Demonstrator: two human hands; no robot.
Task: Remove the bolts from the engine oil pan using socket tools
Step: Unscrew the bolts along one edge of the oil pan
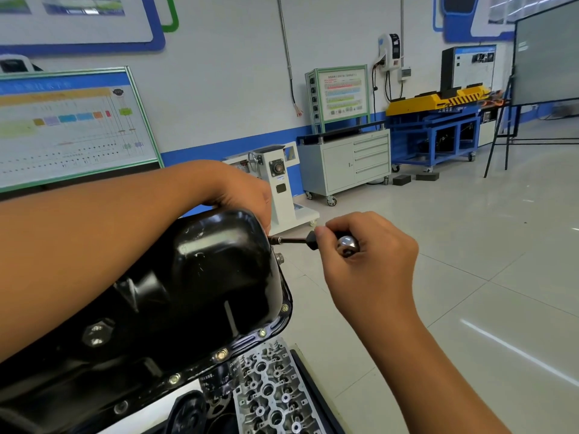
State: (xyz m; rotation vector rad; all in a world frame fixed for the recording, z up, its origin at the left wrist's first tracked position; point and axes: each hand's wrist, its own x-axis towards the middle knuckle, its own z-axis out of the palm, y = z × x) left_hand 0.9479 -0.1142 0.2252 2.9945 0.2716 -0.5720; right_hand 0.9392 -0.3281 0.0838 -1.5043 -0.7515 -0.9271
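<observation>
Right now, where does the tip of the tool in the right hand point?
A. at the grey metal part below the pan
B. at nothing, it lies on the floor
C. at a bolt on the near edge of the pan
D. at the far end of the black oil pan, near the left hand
D: the right hand grips the tool, whose shaft reaches the far end of the oil pan, just under the left hand.

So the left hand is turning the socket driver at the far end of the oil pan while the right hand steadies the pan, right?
No, the hands are swapped. In the head view the right hand grips the socket driver at the far end of the oil pan, and the left hand steadies the pan.
</observation>
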